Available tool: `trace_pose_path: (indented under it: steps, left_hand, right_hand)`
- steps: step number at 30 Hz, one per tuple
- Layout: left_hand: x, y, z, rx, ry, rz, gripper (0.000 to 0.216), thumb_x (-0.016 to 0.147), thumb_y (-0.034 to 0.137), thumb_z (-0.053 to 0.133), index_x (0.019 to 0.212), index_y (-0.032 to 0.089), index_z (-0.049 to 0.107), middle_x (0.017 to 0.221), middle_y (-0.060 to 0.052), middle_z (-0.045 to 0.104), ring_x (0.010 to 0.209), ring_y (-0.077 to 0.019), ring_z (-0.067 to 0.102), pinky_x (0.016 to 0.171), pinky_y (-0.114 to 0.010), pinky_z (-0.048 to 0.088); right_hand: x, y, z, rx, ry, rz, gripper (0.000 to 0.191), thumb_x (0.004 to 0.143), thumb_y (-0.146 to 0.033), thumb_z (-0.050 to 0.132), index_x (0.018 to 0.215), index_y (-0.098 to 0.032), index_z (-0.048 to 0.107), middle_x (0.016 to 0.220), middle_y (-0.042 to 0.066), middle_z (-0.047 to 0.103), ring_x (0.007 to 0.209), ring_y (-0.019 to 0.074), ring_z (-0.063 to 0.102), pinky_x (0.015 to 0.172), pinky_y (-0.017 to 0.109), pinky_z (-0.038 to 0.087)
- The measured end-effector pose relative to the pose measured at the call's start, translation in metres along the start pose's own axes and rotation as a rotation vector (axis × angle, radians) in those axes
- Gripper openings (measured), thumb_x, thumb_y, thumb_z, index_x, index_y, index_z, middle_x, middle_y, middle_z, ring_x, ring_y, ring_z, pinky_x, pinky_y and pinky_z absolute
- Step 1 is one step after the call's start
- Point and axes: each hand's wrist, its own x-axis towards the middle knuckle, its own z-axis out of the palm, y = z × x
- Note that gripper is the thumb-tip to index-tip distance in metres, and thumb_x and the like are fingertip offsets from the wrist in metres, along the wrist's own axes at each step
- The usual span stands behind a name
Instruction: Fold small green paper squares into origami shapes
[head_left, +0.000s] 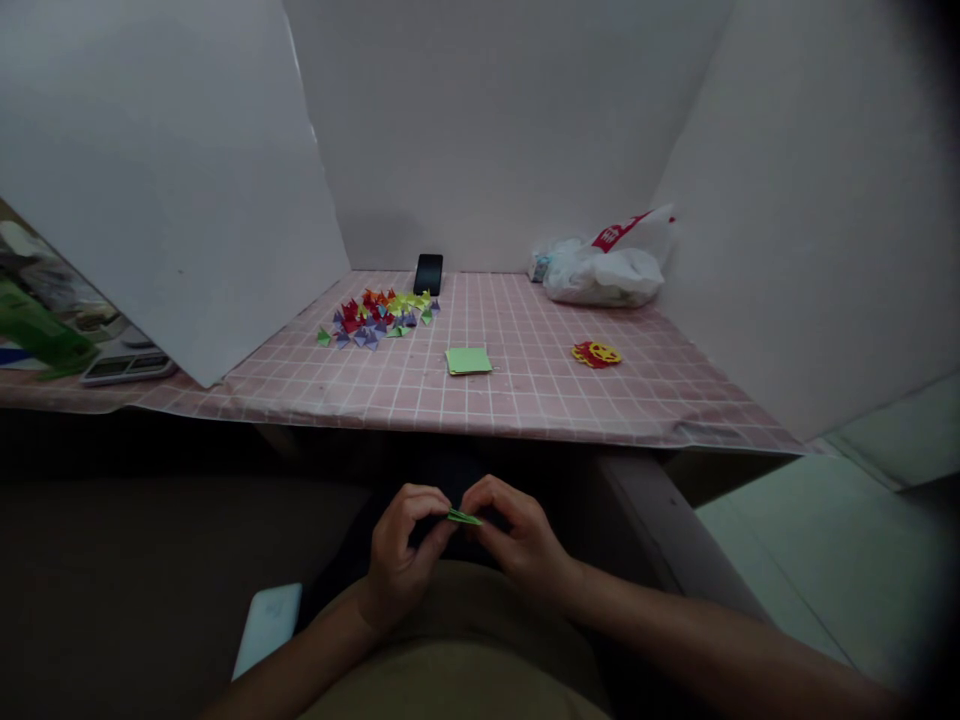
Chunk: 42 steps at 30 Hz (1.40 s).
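Observation:
Between my two hands, just above my lap, is a small folded piece of green paper point(463, 517). My left hand point(405, 540) pinches its left end between thumb and fingers. On the other side, my right hand point(517, 535) has thumb and forefinger closed on the paper's right end. A stack of light green paper squares point(469, 361) lies on the table beyond my hands. Left of the stack and farther back is a pile of small folded paper cranes point(375, 318) in red, orange, yellow, purple and green.
A pink checked tablecloth point(525, 405) covers the table. Red and yellow cut-out pieces point(597, 354) lie to the right. Behind them sits a white plastic bag point(607, 275). A black phone point(428, 274) leans at the back. White panels enclose three sides. A white device point(268, 625) rests beside me.

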Motion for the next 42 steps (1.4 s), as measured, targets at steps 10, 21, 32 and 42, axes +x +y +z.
trace_pose_path:
  steps: [10, 21, 32, 42]
  left_hand:
    - [0.0, -0.001, -0.001, -0.001, -0.008, 0.009, 0.017, 0.083, 0.009, 0.063, 0.094, 0.022, 0.06, 0.09, -0.003, 0.063, 0.083, -0.0168, 0.062, 0.075, -0.029, 0.05]
    - [0.004, 0.001, 0.0, -0.247, -0.076, -0.422, 0.007, 0.084, 0.021, 0.062, 0.078, 0.019, 0.063, 0.078, -0.001, 0.06, 0.074, -0.0156, 0.057, 0.07, -0.026, 0.045]
    - [0.008, 0.0, 0.003, -0.46, -0.162, -0.726, 0.014, 0.077, 0.03, 0.068, 0.076, 0.016, 0.064, 0.072, 0.0, 0.06, 0.069, -0.0138, 0.053, 0.066, -0.024, 0.043]
    - [0.004, -0.004, 0.01, -0.439, -0.354, -0.769, 0.024, 0.077, 0.035, 0.066, 0.07, 0.014, 0.06, 0.065, 0.001, 0.056, 0.061, -0.012, 0.047, 0.061, -0.025, 0.037]
  right_hand:
    - [0.001, 0.0, 0.0, 0.015, 0.003, 0.002, 0.009, 0.087, -0.013, 0.056, 0.082, -0.019, 0.059, 0.08, 0.002, 0.059, 0.074, 0.0149, 0.056, 0.07, 0.027, 0.045]
    - [0.003, -0.003, -0.002, 0.154, -0.073, 0.155, 0.011, 0.087, -0.024, 0.06, 0.098, -0.021, 0.06, 0.085, 0.002, 0.06, 0.074, 0.0144, 0.057, 0.069, 0.028, 0.048]
    - [0.011, 0.003, -0.001, 0.463, -0.094, 0.485, 0.015, 0.078, -0.029, 0.065, 0.076, -0.017, 0.057, 0.068, -0.001, 0.058, 0.061, 0.0118, 0.055, 0.062, 0.026, 0.043]
    - [0.01, 0.012, -0.004, 0.203, -0.195, 0.449, 0.022, 0.082, -0.035, 0.061, 0.072, -0.016, 0.056, 0.064, -0.002, 0.052, 0.06, 0.0113, 0.047, 0.056, 0.024, 0.036]
